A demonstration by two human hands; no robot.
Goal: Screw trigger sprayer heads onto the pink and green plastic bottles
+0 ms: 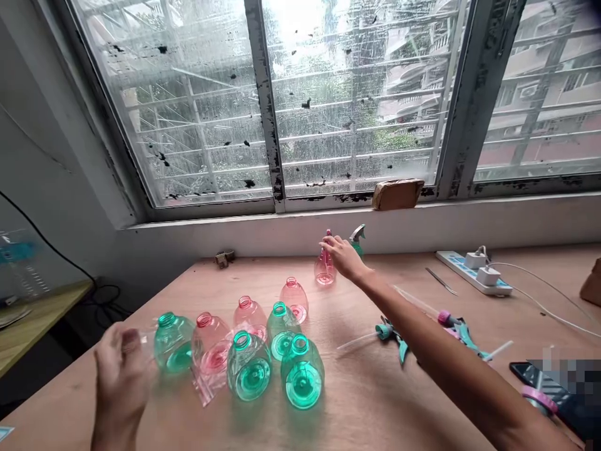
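Nine bottles are on the table [366,401]: seven without tops in a loose cluster, and two fitted with spray heads at 2 o'clock from it. The seven are four green bottles [303,374] and three pink bottles [213,344], all upright with their necks bare. One green bottle sits at the cluster's 9 o'clock edge, another near its middle, and the other two toward 5 and 7 o'clock. The pink ones run from the left part of the cluster up to its 1 o'clock edge. The fitted pair are one pink spray bottle [325,266] and, just to its right and partly hidden, one green spray bottle [357,244].

At 3 o'clock from the cluster lies one loose teal spray head [385,331] with its clear tube; farther that way is a jumble of spray parts [457,327], overlapping too much to count. Beyond are one power strip [474,274] with two plugs in it and, at the far right, one phone [554,388].

The right arm stretches diagonally from 4 o'clock, the right hand [344,255] palm down, its fingers closed on the top of the pink spray bottle. The left hand [121,369] is raised at 9 o'clock beside the nearest green bottle, fingers bent; it is blurred, so I cannot tell how far open it is or whether it has hold of anything
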